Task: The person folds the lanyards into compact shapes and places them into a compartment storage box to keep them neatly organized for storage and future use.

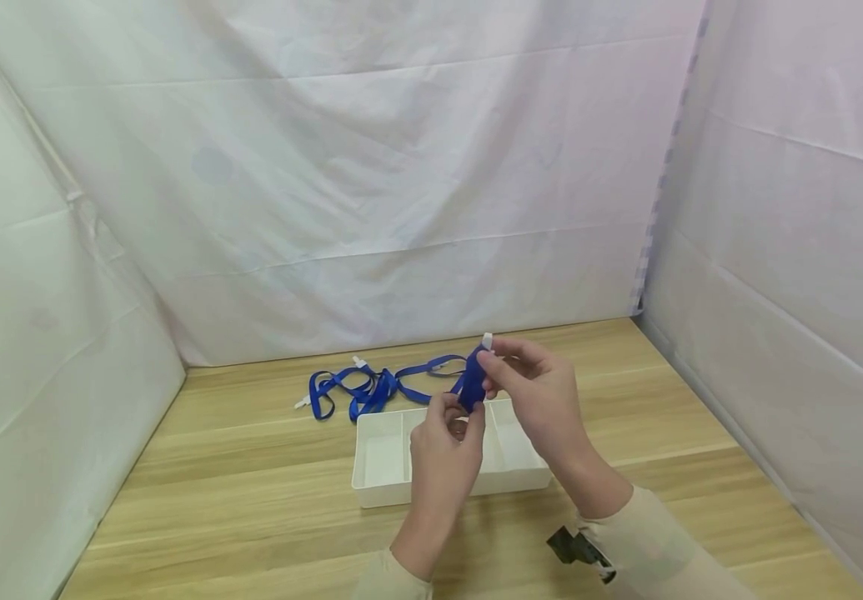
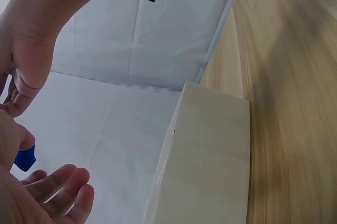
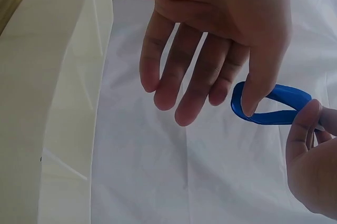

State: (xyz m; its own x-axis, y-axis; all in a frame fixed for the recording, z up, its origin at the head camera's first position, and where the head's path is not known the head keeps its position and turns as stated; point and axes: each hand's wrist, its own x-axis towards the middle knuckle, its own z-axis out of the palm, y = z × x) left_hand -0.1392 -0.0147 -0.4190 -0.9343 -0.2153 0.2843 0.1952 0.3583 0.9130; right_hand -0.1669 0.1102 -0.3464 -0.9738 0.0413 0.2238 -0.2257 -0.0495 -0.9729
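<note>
White cloth walls (image 1: 401, 167) — wood-grain tabletop (image 1: 236, 475)

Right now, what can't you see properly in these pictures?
- Head view: part of the inside of the white tray, hidden behind the left grip.
- Head view: the white clips by the loose blue lanyards, too small to make out.
- Left wrist view: most of the tray's inside, hidden by its outer wall.
- Right wrist view: one end of the held blue strap, covered by the right grip, itself cut off by the right edge.
</note>
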